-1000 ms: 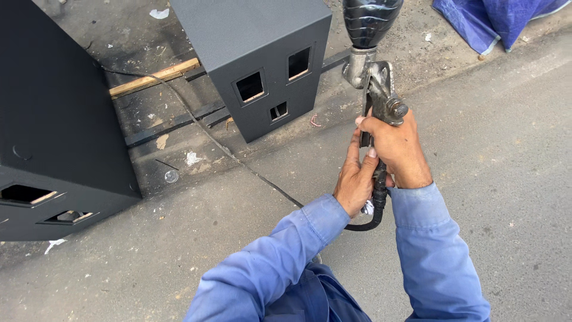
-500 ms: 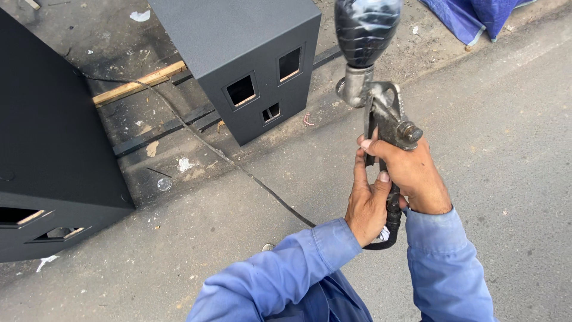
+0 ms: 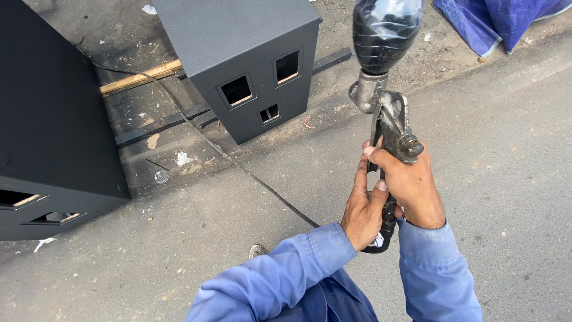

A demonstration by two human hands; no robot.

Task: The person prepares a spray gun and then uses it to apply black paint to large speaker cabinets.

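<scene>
Spray gun, worn grey metal with black plastic-wrapped cup (image 3: 390,113), held upright over grey pavement (image 3: 506,179), long axis running from cup at top down to handle at wrists. Right hand (image 3: 411,185) wrapped shut round handle, fingers (image 3: 376,152) curled at trigger. Left hand (image 3: 364,209) closed on handle base, just below. Dark grey metal box with square cut-outs (image 3: 250,65) stands well apart, toward pavement's far-left edge.

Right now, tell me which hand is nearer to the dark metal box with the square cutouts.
Left. The left hand grips the spray gun on the side facing the metal box; the right hand wraps the handle on the far side, farther from it.
</scene>
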